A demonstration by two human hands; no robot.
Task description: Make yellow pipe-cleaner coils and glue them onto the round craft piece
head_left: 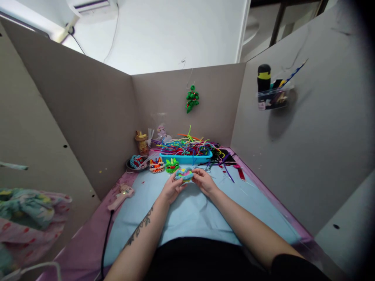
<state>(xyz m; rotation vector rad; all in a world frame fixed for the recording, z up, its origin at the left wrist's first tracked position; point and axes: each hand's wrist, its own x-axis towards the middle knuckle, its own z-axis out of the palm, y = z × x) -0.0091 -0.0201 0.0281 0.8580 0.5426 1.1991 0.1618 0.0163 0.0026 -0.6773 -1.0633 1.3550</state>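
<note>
Between 2 hands (pixel 172 188) (pixel 204 182), fuzzy blue-rimmed piece (pixel 184 175), long axis crosswise

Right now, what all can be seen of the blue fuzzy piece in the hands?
The blue fuzzy piece is small and rounded, apparently pipe cleaner, with a ruffled light-blue border and yellow and pink parts. The left hand holds its left side, the right hand its right edge, over the light-blue cloth and nearer the camera than the green figure. Finer details are too small to tell.
</note>
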